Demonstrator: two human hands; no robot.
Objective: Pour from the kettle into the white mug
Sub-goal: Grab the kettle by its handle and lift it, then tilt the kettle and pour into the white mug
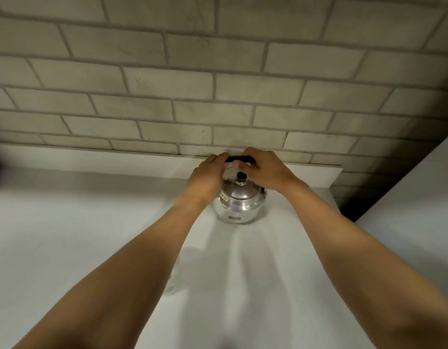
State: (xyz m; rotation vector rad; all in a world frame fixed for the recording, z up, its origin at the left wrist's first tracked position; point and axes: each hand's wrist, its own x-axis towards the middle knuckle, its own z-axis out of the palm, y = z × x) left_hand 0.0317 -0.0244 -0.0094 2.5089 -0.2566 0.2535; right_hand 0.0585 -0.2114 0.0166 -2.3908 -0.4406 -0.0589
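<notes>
A shiny steel kettle (239, 202) with a black lid knob stands on the white counter (66, 235) near the back wall. Its black top handle (239, 159) arches over the lid. My left hand (209, 175) and my right hand (264, 168) both close around that handle from either side. A pale rounded object, possibly the white mug (173, 278), peeks out from behind my left forearm; most of it is hidden.
A grey brick wall (217, 84) rises right behind the kettle, with a low white ledge (306, 172) at its foot. A white vertical panel (406, 197) closes the right side.
</notes>
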